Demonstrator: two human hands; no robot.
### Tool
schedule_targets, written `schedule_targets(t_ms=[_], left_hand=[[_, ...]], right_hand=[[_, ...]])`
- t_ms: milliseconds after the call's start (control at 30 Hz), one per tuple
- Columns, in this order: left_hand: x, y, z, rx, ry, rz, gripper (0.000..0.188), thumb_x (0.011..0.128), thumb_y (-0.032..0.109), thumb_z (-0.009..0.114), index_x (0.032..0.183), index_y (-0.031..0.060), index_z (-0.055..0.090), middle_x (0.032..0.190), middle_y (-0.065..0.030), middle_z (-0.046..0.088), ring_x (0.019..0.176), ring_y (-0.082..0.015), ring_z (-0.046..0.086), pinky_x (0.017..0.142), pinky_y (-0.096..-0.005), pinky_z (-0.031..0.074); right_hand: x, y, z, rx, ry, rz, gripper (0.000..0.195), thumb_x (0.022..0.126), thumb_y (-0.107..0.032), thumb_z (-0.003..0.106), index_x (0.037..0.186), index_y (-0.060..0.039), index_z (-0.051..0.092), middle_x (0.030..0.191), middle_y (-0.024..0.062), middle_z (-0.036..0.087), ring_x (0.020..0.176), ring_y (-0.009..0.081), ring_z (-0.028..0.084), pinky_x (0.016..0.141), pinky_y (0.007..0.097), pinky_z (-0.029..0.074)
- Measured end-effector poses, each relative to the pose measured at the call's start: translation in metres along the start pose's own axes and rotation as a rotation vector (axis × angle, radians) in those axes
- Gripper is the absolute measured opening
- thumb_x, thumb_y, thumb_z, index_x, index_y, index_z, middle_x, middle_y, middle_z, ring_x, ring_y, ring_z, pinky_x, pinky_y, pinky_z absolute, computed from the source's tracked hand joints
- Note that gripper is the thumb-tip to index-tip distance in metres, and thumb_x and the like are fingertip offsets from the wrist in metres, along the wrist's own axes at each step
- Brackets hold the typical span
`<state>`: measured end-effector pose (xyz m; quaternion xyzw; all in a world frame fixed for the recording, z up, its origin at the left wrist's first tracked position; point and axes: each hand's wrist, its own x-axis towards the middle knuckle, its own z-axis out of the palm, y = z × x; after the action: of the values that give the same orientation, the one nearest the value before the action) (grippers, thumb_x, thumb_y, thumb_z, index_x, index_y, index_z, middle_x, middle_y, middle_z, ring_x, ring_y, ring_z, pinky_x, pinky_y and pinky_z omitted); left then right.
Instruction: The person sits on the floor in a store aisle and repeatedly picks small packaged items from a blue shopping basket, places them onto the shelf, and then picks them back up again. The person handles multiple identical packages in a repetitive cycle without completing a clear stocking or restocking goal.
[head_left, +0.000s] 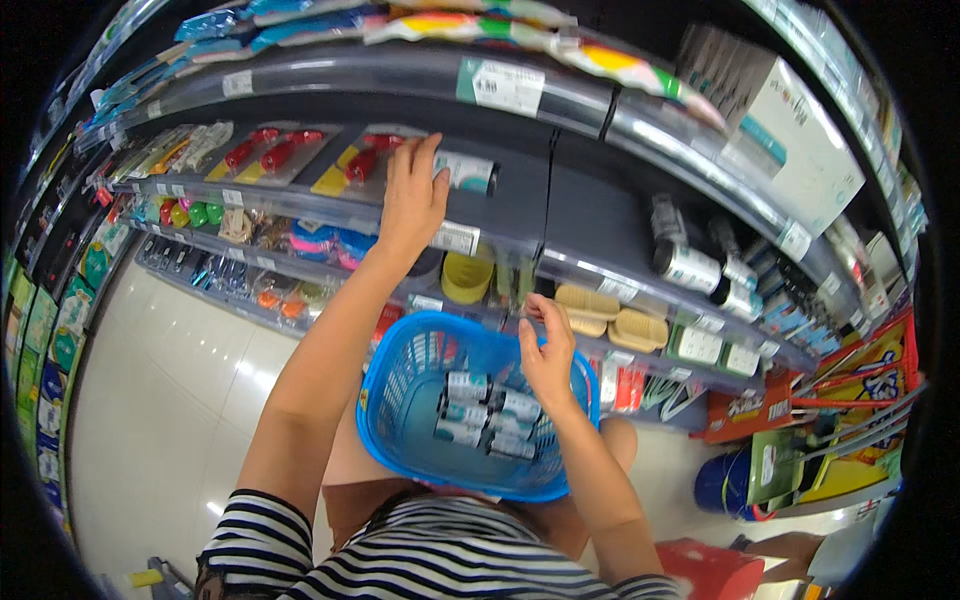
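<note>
My left hand (412, 195) reaches onto the middle shelf, its thumb apart from the fingers. Just right of the thumb lies a black roll with a white-and-teal label (466, 172); whether they touch is hard to tell. On the other side of the hand are red-handled tools in clear packs with yellow card (361, 163). My right hand (547, 349) hovers over the back right rim of a blue plastic shopping basket (405, 450), fingers loosely curled, nothing visible in it. Several similar labelled rolls (465, 412) lie inside the basket, which sits at my lap.
More labelled rolls (688, 268) lie farther right on the shelf. Below are a yellow plastic tub (466, 276), beige brushes (637, 330) and white power strips (699, 345). A white box (795, 142) stands upper right. A blue bucket (724, 484) stands on the floor at right.
</note>
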<state>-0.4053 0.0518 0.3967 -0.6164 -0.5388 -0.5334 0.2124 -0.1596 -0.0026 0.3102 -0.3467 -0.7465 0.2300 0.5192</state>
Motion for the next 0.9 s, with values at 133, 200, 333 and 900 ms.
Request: schedule_targets(t_ms=[133,200,333,900], left_hand=[[-0.079,0.040,-0.016,-0.229,-0.062,0.060,0.030,0.083,0.001,0.056,0.113,0.0007,0.055,0.111,-0.0191,0.054,0.104,-0.0375,0.051,0.091,-0.0421,0.042],[-0.134,0.045,-0.012,-0.292,-0.314,0.037,0.027,0.083,0.001,0.056,0.110,0.0026,0.056,0.107,-0.0191,0.054,0.098,-0.0371,0.055,0.086,-0.0414,0.045],[-0.256,0.012,0.023,-0.311,-0.827,-0.647,0.040,0.084,0.006,0.062,0.122,0.0074,0.052,0.101,-0.0154,0.057,0.094,-0.0291,0.056,0.081,-0.0388,0.046],[-0.354,-0.015,0.060,-0.366,-1.520,-1.510,0.011,0.082,0.005,0.056,0.072,-0.0004,0.055,0.065,-0.0119,0.053,0.049,-0.0199,0.047,0.041,-0.0354,0.033]], right_hand=[[-0.061,0.052,0.014,-0.016,-0.112,0.336,0.029,0.081,-0.001,0.057,0.111,-0.0002,0.060,0.100,0.0175,0.061,0.088,0.0298,0.062,0.078,0.0362,0.050],[-0.094,0.090,0.028,0.004,-0.149,0.497,0.030,0.080,-0.004,0.057,0.110,0.0000,0.062,0.099,0.0186,0.064,0.085,0.0314,0.064,0.076,0.0386,0.051],[-0.144,0.135,0.040,-0.037,-0.265,0.711,0.031,0.080,-0.012,0.057,0.109,-0.0026,0.063,0.103,0.0196,0.066,0.090,0.0333,0.065,0.078,0.0409,0.051],[-0.224,0.241,0.065,-0.191,-0.864,1.383,0.011,0.085,-0.010,0.055,0.080,-0.0036,0.063,0.067,0.0090,0.064,0.048,0.0215,0.058,0.046,0.0346,0.045]])
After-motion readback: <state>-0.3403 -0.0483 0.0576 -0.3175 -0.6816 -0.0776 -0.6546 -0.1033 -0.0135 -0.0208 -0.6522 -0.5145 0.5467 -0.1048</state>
